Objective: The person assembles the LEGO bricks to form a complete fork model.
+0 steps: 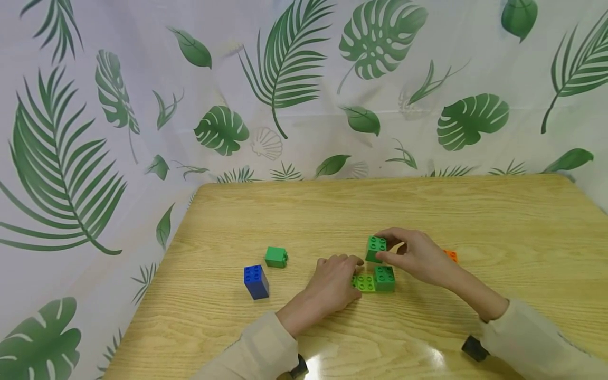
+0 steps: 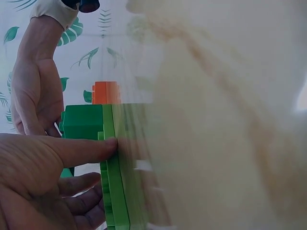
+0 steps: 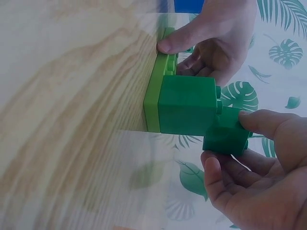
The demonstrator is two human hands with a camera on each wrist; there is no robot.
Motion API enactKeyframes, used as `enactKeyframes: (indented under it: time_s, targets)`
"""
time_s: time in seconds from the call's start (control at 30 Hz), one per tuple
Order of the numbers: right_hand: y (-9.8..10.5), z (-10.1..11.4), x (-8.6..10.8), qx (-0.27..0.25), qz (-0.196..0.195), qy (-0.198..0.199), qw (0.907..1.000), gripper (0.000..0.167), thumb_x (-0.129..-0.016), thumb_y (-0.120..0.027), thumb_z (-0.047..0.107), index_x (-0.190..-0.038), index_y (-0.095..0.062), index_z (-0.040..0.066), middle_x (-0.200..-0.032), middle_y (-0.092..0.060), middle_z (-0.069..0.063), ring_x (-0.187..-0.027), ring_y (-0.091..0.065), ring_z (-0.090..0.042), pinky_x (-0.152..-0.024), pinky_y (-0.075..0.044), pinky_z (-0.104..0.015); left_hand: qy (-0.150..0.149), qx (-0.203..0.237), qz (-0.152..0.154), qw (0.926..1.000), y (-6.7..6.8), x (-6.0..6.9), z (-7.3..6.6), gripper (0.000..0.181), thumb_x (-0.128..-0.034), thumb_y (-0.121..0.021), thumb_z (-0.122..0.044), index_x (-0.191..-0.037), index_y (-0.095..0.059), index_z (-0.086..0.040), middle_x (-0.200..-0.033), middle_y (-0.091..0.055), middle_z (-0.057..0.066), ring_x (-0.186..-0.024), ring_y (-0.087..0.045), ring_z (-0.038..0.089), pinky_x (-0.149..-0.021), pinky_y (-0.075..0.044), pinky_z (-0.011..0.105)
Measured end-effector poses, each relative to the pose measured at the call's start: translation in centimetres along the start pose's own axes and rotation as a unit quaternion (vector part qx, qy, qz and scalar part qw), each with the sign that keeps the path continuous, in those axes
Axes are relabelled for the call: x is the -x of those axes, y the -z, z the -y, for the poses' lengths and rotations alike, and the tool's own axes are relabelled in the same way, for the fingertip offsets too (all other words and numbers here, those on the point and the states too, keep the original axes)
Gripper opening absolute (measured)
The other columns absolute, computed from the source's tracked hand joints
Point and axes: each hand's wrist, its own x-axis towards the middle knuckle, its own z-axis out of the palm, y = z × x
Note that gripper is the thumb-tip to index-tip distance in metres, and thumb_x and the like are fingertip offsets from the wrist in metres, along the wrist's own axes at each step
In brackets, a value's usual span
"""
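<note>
A flat light green toy brick [image 1: 365, 283] lies on the table, and a green toy brick [image 1: 385, 278] stands on its right end. My left hand [image 1: 334, 282] holds the flat brick, its thumb [image 2: 109, 146] on the near edge and its fingers across the far side. A second green toy brick [image 1: 376, 249] is pinched, studs up, between the thumb and fingers of my right hand [image 1: 418, 256]. It is just behind and above the standing green brick [image 3: 188, 104]; whether they touch I cannot tell. My left hand covers the flat brick's left part.
On the left stand a tall blue brick [image 1: 256, 282] and, behind it, another green brick [image 1: 276, 257] on its side. Partly hidden behind my right hand is an orange brick [image 1: 450, 256]. A leaf-patterned cloth [image 1: 304, 148] hangs beyond the wooden table [image 1: 304, 211].
</note>
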Motion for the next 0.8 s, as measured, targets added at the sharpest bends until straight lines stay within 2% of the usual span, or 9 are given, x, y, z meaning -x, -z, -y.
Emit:
enactKeyframes:
  time_s: [0.2,0.4,0.53,0.8]
  targets:
    - [0.1,0.1,0.1,-0.002,-0.002,0.002,1.0,0.034,-0.098,-0.073,0.015,-0.127,-0.067,-0.002,-0.102,-0.071,-0.003,-0.096,-0.065,-0.02,-0.076,-0.055,-0.028,0.002,0.003,0.0,1.0,0.0,0.1,0.0,0.061,-0.0859,-0.087,-0.024,-0.139,-0.061,-0.009,-0.121,-0.069,0.003,-0.116,-0.061,0.021,-0.091,-0.041,0.037]
    - [0.0,0.1,0.1,-0.001,0.001,-0.003,1.0,0.034,-0.098,-0.073,0.015,-0.127,-0.067,-0.002,-0.103,-0.071,-0.003,-0.096,-0.065,-0.021,-0.077,-0.055,-0.028,0.011,0.004,0.003,0.9999,0.0,0.1,0.2,0.065,-0.0862,-0.086,-0.026,-0.142,-0.059,-0.008,-0.129,-0.066,0.005,-0.121,-0.058,0.022,-0.095,-0.04,0.037]
    - [0.0,0.3,0.2,0.004,0.004,0.003,1.0,0.036,-0.098,-0.074,0.016,-0.127,-0.067,-0.002,-0.106,-0.071,-0.003,-0.097,-0.065,-0.021,-0.077,-0.055,-0.028,0.02,0.016,0.007,0.9997,0.4,0.4,0.8,0.066,-0.086,-0.087,-0.027,-0.143,-0.059,-0.008,-0.126,-0.065,0.003,-0.122,-0.056,0.023,-0.1,-0.039,0.039]
    - [-0.2,0.9,0.5,0.023,-0.004,0.042,0.9988,0.035,-0.094,-0.079,0.017,-0.125,-0.07,0.001,-0.113,-0.07,-0.005,-0.097,-0.064,-0.022,-0.079,-0.056,-0.032,0.025,0.032,0.01,0.9991,1.6,1.7,2.6,0.063,-0.0879,-0.085,-0.026,-0.143,-0.06,-0.008,-0.132,-0.061,0.008,-0.125,-0.053,0.026,-0.104,-0.04,0.043]
